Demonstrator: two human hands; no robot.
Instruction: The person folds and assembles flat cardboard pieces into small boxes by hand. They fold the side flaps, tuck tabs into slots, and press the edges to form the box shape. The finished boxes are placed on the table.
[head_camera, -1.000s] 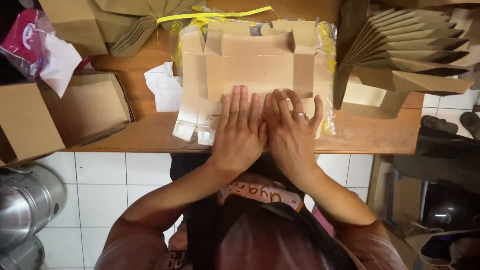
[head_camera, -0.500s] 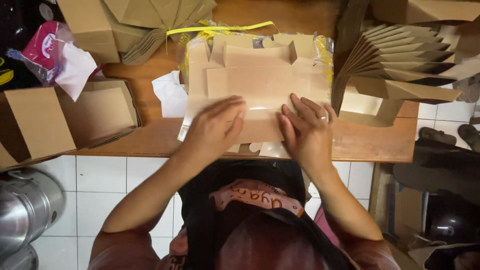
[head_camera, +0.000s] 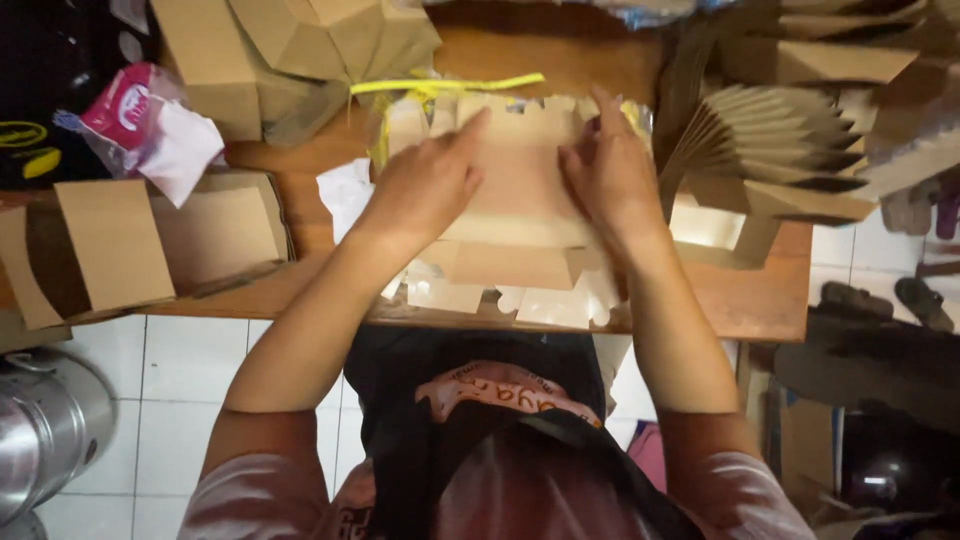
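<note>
Near the front edge of the wooden bench, a flat die-cut cardboard box blank lies on a stack of like blanks. Both hands press down on it with fingers spread, neither gripping: the left hand on its left half, the right hand on its right (a flap near the front edge already looks creased). This seems to be the folding stage; raising the side panels would call for fingers under their edges. Folded cartons fan out at the right, an open carton sits left, with a pink packet behind.
</note>
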